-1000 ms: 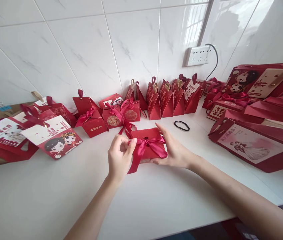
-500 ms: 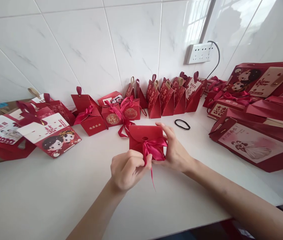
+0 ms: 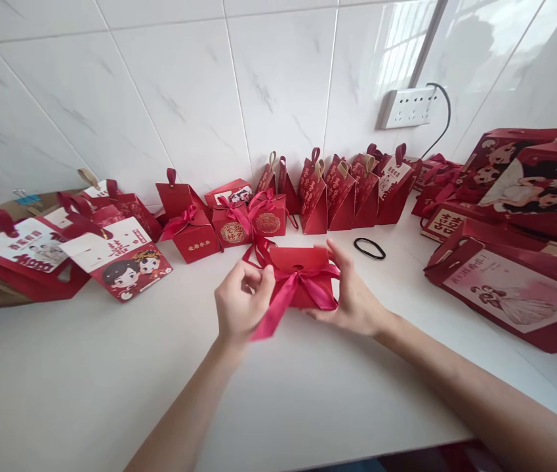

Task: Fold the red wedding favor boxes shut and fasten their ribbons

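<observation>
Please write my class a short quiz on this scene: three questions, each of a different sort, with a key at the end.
1. Multiple choice: what does the right hand hold?
a) a pair of scissors
b) a red box
c) a white mug
2. True or false: the black loop lies on the white table, apart from both hands.
3. Short answer: where is the left hand in relation to the red box and its ribbon bow?

Key:
1. b
2. True
3. At the left side of the box, close by the bow's hanging tail; whether the fingers pinch the ribbon is not clear.
</observation>
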`<state>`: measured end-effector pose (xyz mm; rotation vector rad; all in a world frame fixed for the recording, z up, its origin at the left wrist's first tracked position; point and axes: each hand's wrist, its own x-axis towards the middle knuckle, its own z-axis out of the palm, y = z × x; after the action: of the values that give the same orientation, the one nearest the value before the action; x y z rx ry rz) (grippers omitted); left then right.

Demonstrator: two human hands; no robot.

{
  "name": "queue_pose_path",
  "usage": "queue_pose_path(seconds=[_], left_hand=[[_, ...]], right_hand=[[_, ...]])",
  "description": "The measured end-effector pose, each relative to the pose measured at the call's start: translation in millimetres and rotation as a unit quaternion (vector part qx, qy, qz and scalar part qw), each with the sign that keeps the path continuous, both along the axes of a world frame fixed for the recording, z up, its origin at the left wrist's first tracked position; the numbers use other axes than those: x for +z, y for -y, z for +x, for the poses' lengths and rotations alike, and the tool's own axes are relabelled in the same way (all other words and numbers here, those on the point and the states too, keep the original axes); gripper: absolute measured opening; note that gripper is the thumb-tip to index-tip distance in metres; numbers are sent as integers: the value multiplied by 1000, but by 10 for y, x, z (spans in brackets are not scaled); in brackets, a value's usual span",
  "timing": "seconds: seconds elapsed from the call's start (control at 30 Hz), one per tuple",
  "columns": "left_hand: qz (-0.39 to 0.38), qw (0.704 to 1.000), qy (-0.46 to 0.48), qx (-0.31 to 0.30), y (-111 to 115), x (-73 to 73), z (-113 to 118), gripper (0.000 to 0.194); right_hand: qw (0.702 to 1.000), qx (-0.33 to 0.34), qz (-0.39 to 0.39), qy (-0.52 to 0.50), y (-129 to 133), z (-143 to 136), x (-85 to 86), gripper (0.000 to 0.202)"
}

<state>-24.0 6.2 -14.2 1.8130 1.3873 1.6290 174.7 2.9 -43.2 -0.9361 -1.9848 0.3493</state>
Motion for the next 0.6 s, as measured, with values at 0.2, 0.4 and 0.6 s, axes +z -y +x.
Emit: queue_pose_path(seconds=[0.2,0.4,0.6], left_hand=[[-184,978,20,-96,-285,-142,-168,26],[-210,931,-7,-298,-113,-119,-161,101],[-152,973,-10,-176,-167,-186,-159,119]], right_hand=[[967,-16,-247,-54,-63,64,30,113],[941,21,-334,-40,-77,123,89,89],[946,-18,-308,97,-128,137,-41,63]])
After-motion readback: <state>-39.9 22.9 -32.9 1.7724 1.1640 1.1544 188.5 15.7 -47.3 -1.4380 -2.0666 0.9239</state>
